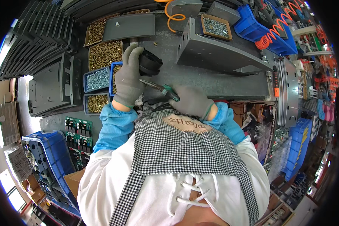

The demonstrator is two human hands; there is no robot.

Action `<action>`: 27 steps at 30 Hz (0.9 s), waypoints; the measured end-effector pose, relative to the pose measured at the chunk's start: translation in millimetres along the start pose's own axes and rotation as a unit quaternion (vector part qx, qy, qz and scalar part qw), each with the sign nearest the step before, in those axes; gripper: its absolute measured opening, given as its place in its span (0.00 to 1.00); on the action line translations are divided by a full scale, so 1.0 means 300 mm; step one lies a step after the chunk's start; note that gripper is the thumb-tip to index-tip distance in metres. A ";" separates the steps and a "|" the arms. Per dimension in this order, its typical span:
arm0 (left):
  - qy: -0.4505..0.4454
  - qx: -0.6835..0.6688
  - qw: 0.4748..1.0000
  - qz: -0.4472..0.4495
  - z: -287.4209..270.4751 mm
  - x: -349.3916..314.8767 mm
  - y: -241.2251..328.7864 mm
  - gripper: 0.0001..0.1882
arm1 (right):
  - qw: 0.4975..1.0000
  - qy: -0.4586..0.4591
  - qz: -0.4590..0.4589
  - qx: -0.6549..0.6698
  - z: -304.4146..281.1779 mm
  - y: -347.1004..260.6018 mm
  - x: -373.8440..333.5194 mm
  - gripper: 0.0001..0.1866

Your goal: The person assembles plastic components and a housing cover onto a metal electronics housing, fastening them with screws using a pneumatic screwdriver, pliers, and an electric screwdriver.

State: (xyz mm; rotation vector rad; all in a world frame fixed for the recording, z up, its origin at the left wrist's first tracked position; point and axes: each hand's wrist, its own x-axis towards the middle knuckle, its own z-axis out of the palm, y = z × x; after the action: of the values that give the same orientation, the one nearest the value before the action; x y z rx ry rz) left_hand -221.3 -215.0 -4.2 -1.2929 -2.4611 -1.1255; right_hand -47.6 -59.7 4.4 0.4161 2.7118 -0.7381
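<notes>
My left hand (129, 80), in a grey glove, is closed on a round black part (150, 63) that looks like plastic; its exact kind does not show. Green-handled pliers (161, 89) are gripped in my gloved right hand (193, 101). Their dark jaws point left toward my left palm, just below the black part. Beside my left hand, a blue bin (111, 81) of brass-coloured screws is partly covered by the glove. Both hands are over the near edge of the dark workbench (211, 81).
Cartons of brass screws (105, 52) and a blue bin of silver fasteners (96, 80) line the left. A grey metal housing (218, 51) stands at right-centre, with a carton of silver nuts (216, 27) behind it. Metal panels (51, 84) stack far left. An orange coiled hose (174, 17) hangs at the back.
</notes>
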 end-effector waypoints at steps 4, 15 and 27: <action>0.041 -0.002 0.999 0.018 -0.016 -0.023 -0.007 0.41 | 0.964 0.179 -0.102 0.168 -0.017 0.052 -0.055 0.24; 0.114 0.050 0.992 0.020 0.012 -0.031 -0.016 0.41 | 0.971 0.157 0.006 0.181 -0.014 0.013 -0.056 0.32; 0.103 -0.056 0.990 0.079 0.004 -0.042 -0.018 0.45 | 0.985 0.129 0.053 0.105 -0.096 0.097 -0.085 0.37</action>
State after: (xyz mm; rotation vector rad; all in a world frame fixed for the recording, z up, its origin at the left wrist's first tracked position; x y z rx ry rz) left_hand -217.3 -224.3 -13.6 -1.3018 -2.1371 -1.3005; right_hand -20.1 -25.6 24.3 0.7468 2.8283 -1.0064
